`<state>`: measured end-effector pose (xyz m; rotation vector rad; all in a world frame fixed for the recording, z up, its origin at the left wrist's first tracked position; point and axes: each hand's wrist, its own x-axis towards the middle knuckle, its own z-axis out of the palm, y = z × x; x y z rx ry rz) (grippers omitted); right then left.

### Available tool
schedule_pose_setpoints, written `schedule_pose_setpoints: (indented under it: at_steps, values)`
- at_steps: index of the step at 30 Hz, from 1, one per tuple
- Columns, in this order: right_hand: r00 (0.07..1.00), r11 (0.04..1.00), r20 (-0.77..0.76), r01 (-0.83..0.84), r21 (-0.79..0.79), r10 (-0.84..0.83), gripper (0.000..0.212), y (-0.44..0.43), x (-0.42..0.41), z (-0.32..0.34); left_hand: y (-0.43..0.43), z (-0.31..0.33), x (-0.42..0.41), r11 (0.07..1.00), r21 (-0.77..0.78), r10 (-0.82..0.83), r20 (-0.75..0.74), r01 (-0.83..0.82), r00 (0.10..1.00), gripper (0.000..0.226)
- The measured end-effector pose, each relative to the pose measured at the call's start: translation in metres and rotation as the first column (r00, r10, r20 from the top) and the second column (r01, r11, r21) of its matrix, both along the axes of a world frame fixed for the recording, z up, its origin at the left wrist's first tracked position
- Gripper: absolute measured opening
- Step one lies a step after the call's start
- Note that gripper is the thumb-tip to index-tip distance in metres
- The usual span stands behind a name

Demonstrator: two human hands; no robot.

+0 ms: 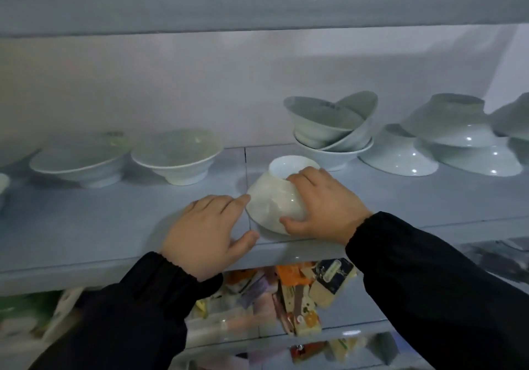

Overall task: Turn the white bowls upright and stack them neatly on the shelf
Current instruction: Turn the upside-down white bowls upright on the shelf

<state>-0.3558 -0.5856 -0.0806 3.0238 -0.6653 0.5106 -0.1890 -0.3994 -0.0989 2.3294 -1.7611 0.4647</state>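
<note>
Head view shows the right hand gripping an overturned white bowl mid-frame near the front of the shelf, the left hand spread flat beside it (one fingertip touching), so a one-handed flip could send the glazed bowl over the edge.

two upright bowls far left, three nested bowls in the middle, one tipped bowl near, at least four overturned bowls far right.
</note>
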Motion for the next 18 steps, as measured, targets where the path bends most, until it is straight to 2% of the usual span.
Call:
schedule_pose_setpoints:
  at_steps: [3, 6, 10, 15, 18]
  values:
    - [0.991, 0.984, 0.051, -0.113, -0.135, 0.121, 0.087, 0.001, -0.008, -0.011, 0.004, 0.002, -0.009, 0.997, 0.017, 0.077, 0.011, -0.077, 0.997, 0.072]
    - [0.978, 0.951, -0.025, -0.208, -0.227, 0.208, 0.105, 0.002, -0.015, -0.019, 0.01, 0.003, -0.018, 0.988, 0.034, 0.153, -0.009, -0.152, 0.988, 0.076]
    - [0.947, 0.89, -0.129, -0.32, -0.325, 0.294, 0.095, 0.004, -0.018, -0.026, 0.023, 0.003, -0.022, 0.969, 0.08, 0.237, -0.045, -0.233, 0.97, 0.089]
    - [0.937, 0.897, -0.045, -0.344, -0.278, 0.346, 0.085, 0.011, -0.013, -0.016, 0.05, 0.003, -0.013, 0.963, 0.071, 0.261, -0.028, -0.259, 0.965, 0.083]
    - [0.947, 0.945, 0.08, -0.299, -0.136, 0.311, 0.084, 0.026, 0.001, -0.001, 0.072, 0.001, 0.001, 0.966, -0.016, 0.259, -0.011, -0.259, 0.966, 0.071]
